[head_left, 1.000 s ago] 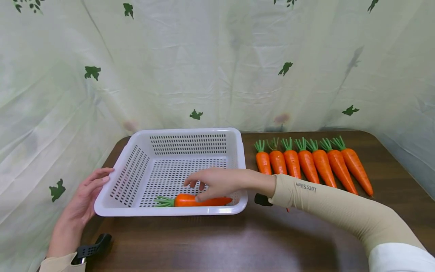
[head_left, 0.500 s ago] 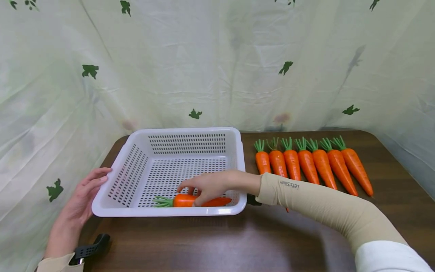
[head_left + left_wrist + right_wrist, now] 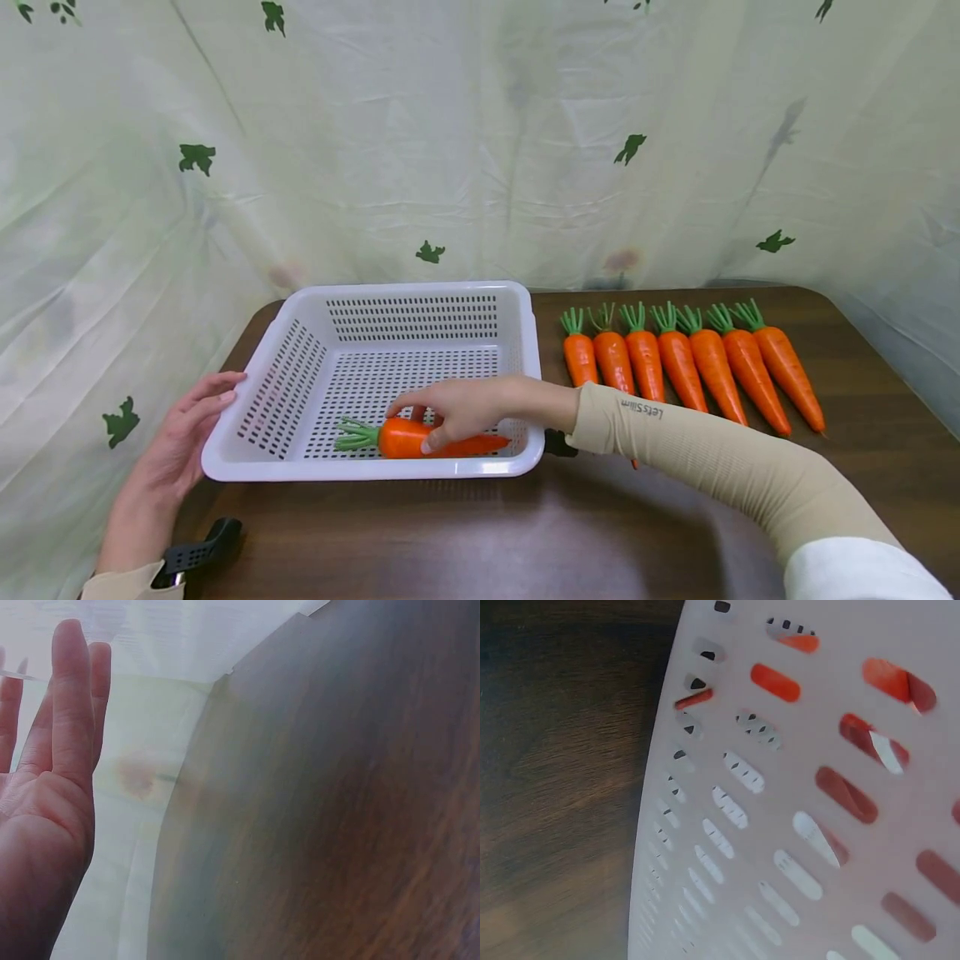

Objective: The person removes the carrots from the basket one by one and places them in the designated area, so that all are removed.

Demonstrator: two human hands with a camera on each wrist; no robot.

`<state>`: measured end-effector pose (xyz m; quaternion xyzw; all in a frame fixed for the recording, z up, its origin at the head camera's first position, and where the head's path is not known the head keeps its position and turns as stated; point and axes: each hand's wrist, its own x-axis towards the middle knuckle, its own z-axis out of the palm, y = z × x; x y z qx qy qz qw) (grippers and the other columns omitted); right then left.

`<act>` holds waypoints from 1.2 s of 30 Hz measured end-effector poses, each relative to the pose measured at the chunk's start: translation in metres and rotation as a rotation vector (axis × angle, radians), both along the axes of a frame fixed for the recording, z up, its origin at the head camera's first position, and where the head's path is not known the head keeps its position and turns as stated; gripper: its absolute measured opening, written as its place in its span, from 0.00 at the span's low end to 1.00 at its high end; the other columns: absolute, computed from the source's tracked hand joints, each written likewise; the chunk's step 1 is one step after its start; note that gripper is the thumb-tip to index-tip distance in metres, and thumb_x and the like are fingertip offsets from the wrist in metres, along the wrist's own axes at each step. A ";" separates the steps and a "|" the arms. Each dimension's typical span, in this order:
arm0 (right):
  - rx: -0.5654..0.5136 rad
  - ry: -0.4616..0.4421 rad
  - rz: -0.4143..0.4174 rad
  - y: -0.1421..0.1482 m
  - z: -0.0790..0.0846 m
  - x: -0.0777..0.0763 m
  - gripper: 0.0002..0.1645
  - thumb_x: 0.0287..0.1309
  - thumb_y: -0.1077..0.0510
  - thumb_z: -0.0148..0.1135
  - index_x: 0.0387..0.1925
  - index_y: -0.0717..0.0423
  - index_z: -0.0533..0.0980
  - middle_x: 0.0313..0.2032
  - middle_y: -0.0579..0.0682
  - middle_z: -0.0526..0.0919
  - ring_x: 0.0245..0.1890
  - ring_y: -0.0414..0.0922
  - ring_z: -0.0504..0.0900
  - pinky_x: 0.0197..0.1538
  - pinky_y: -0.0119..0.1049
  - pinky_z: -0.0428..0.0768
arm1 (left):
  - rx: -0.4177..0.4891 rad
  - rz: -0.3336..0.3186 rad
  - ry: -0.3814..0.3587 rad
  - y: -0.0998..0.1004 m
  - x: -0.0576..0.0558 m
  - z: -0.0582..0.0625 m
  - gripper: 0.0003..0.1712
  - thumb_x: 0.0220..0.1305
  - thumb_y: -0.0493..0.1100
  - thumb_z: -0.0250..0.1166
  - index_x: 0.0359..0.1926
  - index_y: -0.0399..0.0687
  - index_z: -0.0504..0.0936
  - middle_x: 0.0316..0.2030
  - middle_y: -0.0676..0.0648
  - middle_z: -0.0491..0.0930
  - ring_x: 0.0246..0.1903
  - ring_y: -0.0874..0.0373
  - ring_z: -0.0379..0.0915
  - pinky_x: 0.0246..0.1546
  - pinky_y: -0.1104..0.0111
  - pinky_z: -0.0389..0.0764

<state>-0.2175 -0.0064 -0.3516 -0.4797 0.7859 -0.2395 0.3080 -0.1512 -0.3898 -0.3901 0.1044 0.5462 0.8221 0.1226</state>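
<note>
A white plastic basket [image 3: 416, 354] with slotted walls stands on the brown table. Near its front wall lies an orange carrot [image 3: 397, 438] with a green top. My right hand [image 3: 468, 411] reaches over the basket's right side and grips this carrot, thumb on the near side and fingers on the far side. At the basket's left rim, my left hand [image 3: 178, 433] touches the edge with fairly straight fingers; the left wrist view shows those fingers [image 3: 71, 697] extended. Through the slots of the basket wall [image 3: 795, 817], the right wrist view shows orange and skin-toned patches, but the hand itself is hidden.
Several more carrots [image 3: 678, 362] lie in a row on the table [image 3: 465, 542], right of the basket, green tops pointing away. My right forearm crosses in front of their lower ends. A pale curtain [image 3: 480, 150] with leaf prints hangs behind and at the sides.
My right hand has moved left and down onto the carrot in the basket and taken hold of it. The carrot has shifted slightly, its green top rising. My left hand stays at the rim.
</note>
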 end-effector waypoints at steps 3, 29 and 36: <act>-0.047 -0.006 -0.026 0.000 0.000 -0.001 0.35 0.63 0.59 0.64 0.69 0.43 0.63 0.54 0.46 0.76 0.47 0.41 0.77 0.54 0.32 0.75 | 0.032 -0.024 0.004 -0.001 0.000 0.000 0.28 0.77 0.34 0.35 0.61 0.60 0.76 0.59 0.51 0.74 0.53 0.52 0.77 0.45 0.44 0.77; -0.627 0.001 -0.373 0.011 0.022 -0.001 0.35 0.64 0.60 0.64 0.69 0.43 0.62 0.56 0.47 0.75 0.49 0.43 0.78 0.44 0.38 0.83 | -0.009 0.015 -0.010 0.001 0.000 0.000 0.27 0.78 0.35 0.36 0.61 0.62 0.77 0.58 0.52 0.74 0.53 0.53 0.77 0.46 0.45 0.78; -0.812 -0.066 -0.419 0.020 0.031 -0.002 0.35 0.60 0.60 0.68 0.67 0.45 0.66 0.53 0.50 0.77 0.47 0.47 0.80 0.43 0.41 0.85 | 0.006 0.003 -0.001 0.000 0.001 0.000 0.27 0.78 0.35 0.36 0.60 0.61 0.77 0.59 0.52 0.74 0.53 0.53 0.77 0.46 0.46 0.78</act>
